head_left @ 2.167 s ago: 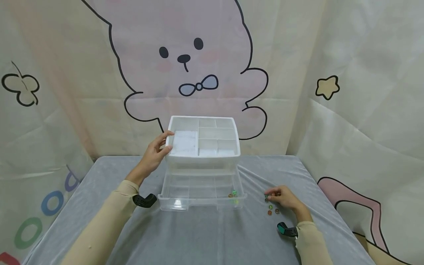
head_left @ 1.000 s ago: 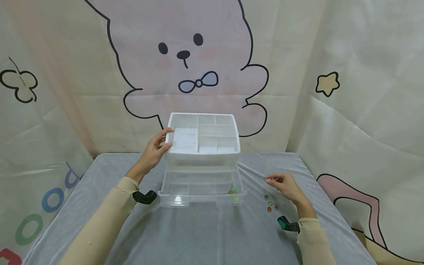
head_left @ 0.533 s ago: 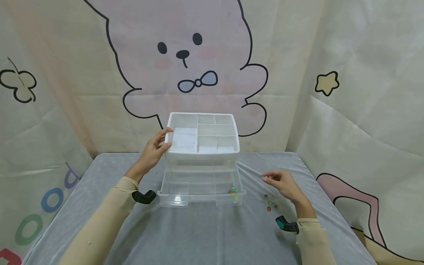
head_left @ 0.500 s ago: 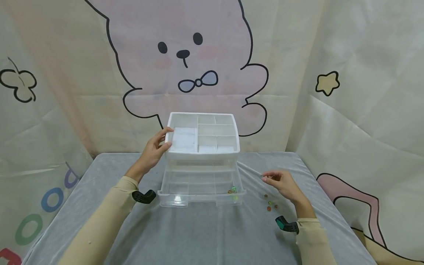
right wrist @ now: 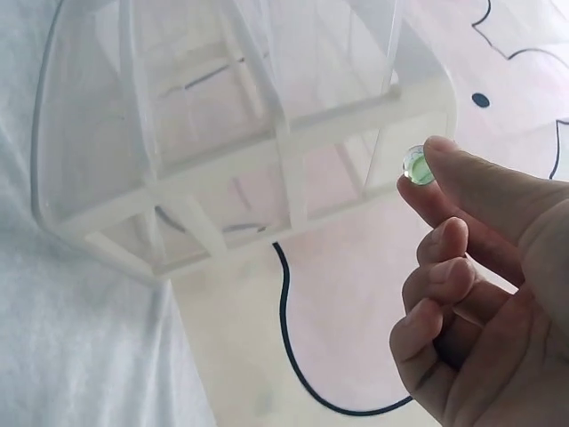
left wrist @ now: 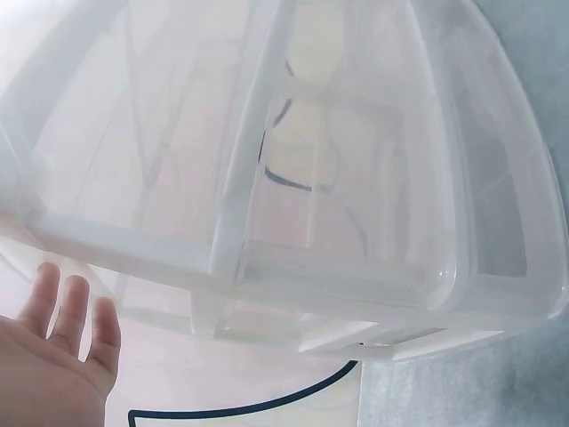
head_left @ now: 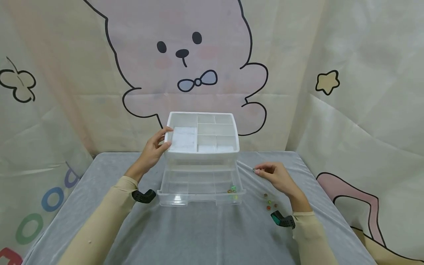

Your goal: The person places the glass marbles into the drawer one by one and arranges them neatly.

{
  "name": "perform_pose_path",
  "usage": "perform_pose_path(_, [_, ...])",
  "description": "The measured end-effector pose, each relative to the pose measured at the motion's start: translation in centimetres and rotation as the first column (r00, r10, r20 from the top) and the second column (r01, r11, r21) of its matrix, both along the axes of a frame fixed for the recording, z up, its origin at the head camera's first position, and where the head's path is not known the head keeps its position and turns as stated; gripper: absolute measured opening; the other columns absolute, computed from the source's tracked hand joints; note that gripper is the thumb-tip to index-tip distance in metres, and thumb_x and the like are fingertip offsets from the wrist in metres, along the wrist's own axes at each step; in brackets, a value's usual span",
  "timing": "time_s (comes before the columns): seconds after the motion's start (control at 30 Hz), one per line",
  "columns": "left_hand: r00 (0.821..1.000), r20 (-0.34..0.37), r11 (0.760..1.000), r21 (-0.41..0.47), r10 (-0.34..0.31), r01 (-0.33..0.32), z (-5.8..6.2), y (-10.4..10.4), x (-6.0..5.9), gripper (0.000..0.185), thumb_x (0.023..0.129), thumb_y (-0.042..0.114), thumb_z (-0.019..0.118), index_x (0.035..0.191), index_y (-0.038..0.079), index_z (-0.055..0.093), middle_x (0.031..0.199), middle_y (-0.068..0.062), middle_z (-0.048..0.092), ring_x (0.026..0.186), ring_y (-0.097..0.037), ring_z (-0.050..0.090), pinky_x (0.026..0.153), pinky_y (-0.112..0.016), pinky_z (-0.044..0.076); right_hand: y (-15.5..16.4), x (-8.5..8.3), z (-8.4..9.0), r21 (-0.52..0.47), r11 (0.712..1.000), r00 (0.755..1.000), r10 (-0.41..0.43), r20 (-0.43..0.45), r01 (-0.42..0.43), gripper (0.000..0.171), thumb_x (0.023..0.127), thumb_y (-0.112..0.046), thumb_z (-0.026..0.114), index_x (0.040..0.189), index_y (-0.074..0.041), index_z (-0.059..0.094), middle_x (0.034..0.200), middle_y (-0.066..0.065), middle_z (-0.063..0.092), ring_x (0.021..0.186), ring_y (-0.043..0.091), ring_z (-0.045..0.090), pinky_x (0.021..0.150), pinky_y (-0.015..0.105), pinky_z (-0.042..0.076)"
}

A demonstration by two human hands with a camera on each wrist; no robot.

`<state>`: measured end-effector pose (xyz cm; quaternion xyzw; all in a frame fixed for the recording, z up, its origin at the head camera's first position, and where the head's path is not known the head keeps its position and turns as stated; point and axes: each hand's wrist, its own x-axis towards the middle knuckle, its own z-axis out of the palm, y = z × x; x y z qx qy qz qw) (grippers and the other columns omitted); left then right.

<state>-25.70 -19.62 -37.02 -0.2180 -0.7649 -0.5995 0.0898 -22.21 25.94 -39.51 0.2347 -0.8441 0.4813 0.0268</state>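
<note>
A frosted plastic storage box [head_left: 200, 160] stands on the table, its white top divided into compartments. My left hand [head_left: 149, 154] holds the left rim of that top; in the left wrist view, some fingers [left wrist: 71, 311] lie along the box's side. The clear lower drawer [head_left: 185, 200] is pulled out, with several green and orange marbles [head_left: 233, 189] in its right compartment. Right of the box, my right hand [head_left: 276, 178] is raised off the table. It pinches a clear-and-green marble [right wrist: 418, 165] between thumb and index finger.
Several loose marbles [head_left: 268, 207], orange and green, lie on the grey table cloth [head_left: 202, 235] below my right hand. A printed curtain [head_left: 212, 48] hangs behind the table and along both sides.
My right hand has picked up a marble from the loose group and moved up and left toward the box. My left hand has stayed on the rim.
</note>
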Motion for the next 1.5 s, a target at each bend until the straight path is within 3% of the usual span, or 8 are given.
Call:
perform_pose_path(0.3, [1.000,0.009,1.000,-0.005,0.006,-0.006,0.1,-0.3,0.2,0.049,0.104,0.010,0.050,0.152,0.005,0.039,0.161,-0.017,0.034,0.131,-0.036,0.047,0.087,-0.018,0.047,-1.6,-0.1,1.6,-0.039,0.997,0.997,0.064,-0.048,-0.066,0.015,0.094,-0.001,0.067,0.104,0.008,0.074,0.068,-0.012,0.058,0.053,0.005,0.038,0.049,0.025,0.036])
perform_pose_path(0.5, [1.000,0.029,1.000,-0.004,-0.009,0.009,0.1,-0.2,0.1,0.049,0.105,0.012,0.050,0.152,0.006,0.038,0.162,-0.016,0.032,0.132,-0.037,0.047,0.088,-0.018,0.047,-2.2,0.4,2.7,-0.059,0.996,0.996,0.062,-0.069,-0.066,0.012,0.094,0.000,0.067,0.102,0.006,0.074,0.066,-0.011,0.058,0.052,0.005,0.038,0.048,0.025,0.036])
perform_pose_path(0.77, [1.000,0.026,1.000,-0.001,-0.006,0.006,0.0,-0.2,0.1,0.048,0.105,0.012,0.050,0.151,0.008,0.039,0.159,-0.019,0.036,0.127,-0.031,0.049,0.087,-0.018,0.047,-3.9,1.0,4.0,-0.083,0.989,0.989,0.117,-0.095,-0.125,0.012,0.093,0.000,0.068,0.102,0.006,0.074,0.074,-0.006,0.059,0.056,0.005,0.042,0.052,0.024,0.039])
perform_pose_path(0.9, [1.000,0.011,1.000,0.006,-0.010,0.010,0.1,-0.1,0.1,0.048,0.104,0.012,0.050,0.151,0.006,0.039,0.157,-0.021,0.038,0.124,-0.025,0.050,0.087,-0.019,0.047,-4.9,1.1,4.1,-0.053,0.982,0.980,0.178,-0.095,-0.183,0.013,0.093,0.000,0.068,0.104,0.003,0.075,0.076,-0.004,0.056,0.060,0.005,0.045,0.054,0.023,0.041])
perform_pose_path(1.13, [1.000,0.015,1.000,0.001,-0.011,0.011,-0.1,0.0,0.0,0.049,0.104,0.011,0.050,0.152,0.005,0.038,0.159,-0.020,0.036,0.126,-0.031,0.049,0.087,-0.018,0.048,-6.5,1.3,3.9,0.037,0.971,0.965,0.240,-0.102,-0.238,0.014,0.094,-0.004,0.068,0.105,-0.001,0.076,0.073,0.002,0.053,0.059,0.006,0.039,0.054,0.022,0.037])
perform_pose_path(1.5, [1.000,0.014,1.000,0.004,-0.014,0.013,-0.1,-0.2,0.2,0.049,0.104,0.011,0.051,0.151,0.006,0.040,0.157,-0.022,0.039,0.116,-0.014,0.053,0.085,-0.019,0.050,-7.8,1.7,3.9,0.101,0.974,0.977,0.210,-0.045,-0.205,0.013,0.092,-0.008,0.072,0.102,-0.005,0.079,0.074,0.004,0.047,0.061,0.013,0.036,0.061,0.024,0.036])
